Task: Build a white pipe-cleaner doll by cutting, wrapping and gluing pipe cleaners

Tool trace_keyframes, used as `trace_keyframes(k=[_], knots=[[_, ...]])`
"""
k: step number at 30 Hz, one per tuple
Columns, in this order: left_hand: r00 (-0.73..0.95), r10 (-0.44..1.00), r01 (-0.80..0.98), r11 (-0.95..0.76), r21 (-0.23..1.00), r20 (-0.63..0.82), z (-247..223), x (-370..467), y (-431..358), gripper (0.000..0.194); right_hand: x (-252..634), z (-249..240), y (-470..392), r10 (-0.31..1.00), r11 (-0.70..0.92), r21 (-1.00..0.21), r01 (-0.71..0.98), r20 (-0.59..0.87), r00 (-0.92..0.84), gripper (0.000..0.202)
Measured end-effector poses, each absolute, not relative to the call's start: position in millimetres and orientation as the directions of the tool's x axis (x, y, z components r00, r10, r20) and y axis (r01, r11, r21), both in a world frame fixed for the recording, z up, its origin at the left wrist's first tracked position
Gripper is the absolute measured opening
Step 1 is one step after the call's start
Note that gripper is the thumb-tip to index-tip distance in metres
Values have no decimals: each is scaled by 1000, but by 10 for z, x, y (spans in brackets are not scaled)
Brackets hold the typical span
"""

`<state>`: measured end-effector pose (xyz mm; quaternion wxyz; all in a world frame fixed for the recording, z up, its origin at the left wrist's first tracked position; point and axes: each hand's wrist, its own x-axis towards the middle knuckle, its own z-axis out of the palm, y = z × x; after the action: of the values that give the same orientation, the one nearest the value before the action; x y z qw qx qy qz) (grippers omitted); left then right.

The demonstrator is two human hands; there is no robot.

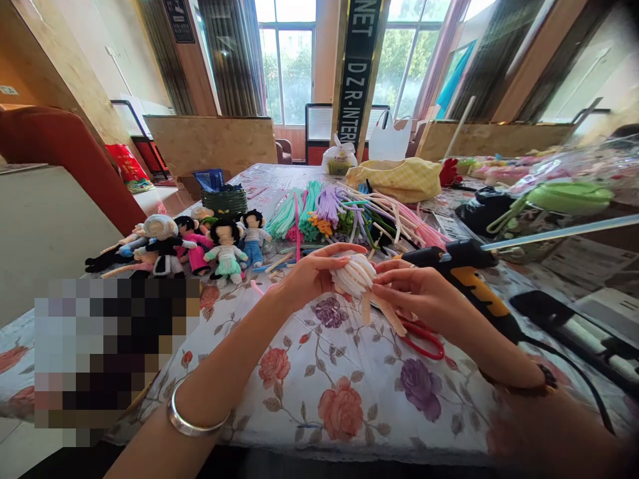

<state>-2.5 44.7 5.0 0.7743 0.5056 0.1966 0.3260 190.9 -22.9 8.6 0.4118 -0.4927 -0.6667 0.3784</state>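
Observation:
Above the flowered cloth, my left hand [315, 273] has its fingers wrapped round the far left side of a doll's head [355, 274] made of white and beige pipe cleaners. Two beige pipe-cleaner ends hang down from it. On the right side, my right hand [419, 293] is closed with its fingertips against the same head. Under that hand lies a pair of red-handled scissors [428, 340], its blades mostly hidden. A black and orange glue gun [464, 266] rests just beyond my right wrist, with a long glue stick [559, 231] in it.
Several finished dolls [227, 249] stand at the left. Bundles of coloured pipe cleaners [324, 213] lie beyond my hands, with a yellow checked pouch [394, 179] behind them. A green bag [569, 197] is at the right. The glue gun's cable [574, 362] runs past my right forearm.

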Motion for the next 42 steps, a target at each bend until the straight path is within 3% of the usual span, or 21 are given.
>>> trace_keyframes(k=[10,30,42], knots=[[693,719,-313,241,919,48,38,0,444,29,1892,52,-221,957,273,-895,353,217,-192,21],[645,764,-281,236,930,1,47,12,428,28,1879,8,-222,971,196,-934,298,141,-195,25],[642,767,-276,229,934,2,39,16,437,28,1869,29,-231,963,232,-902,364,161,-216,24]])
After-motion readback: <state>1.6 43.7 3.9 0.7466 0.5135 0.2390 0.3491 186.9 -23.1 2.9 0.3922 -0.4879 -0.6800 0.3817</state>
